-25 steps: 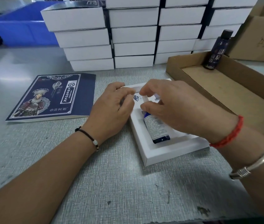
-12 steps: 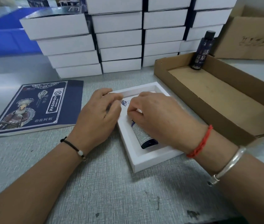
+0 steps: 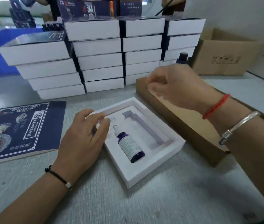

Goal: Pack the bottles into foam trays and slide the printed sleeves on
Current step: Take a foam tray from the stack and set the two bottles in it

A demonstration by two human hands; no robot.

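Right hand [image 3: 174, 88] has lifted off the foam tray [image 3: 145, 172] since the earlier frame and now hovers over the shallow cardboard tray [image 3: 184, 126] at 2 o'clock; fingers loosely curled, holding nothing, motion-blurred. Dropper bottle [image 3: 130, 146] lies uncovered in the tray's left slot, white tip toward 11 o'clock; the right slot [image 3: 145, 126] shows bare. Left hand [image 3: 83, 141] rests at 9 o'clock of the bottle, fingers fairly straight, touching the tray's left rim. Hands well apart. Printed sleeve [image 3: 21, 131] lies flat at 9 o'clock beyond the left hand. Stacked white boxes [image 3: 95, 62] at 12 o'clock; a dark bottle [image 3: 182, 58] stands behind the right hand.
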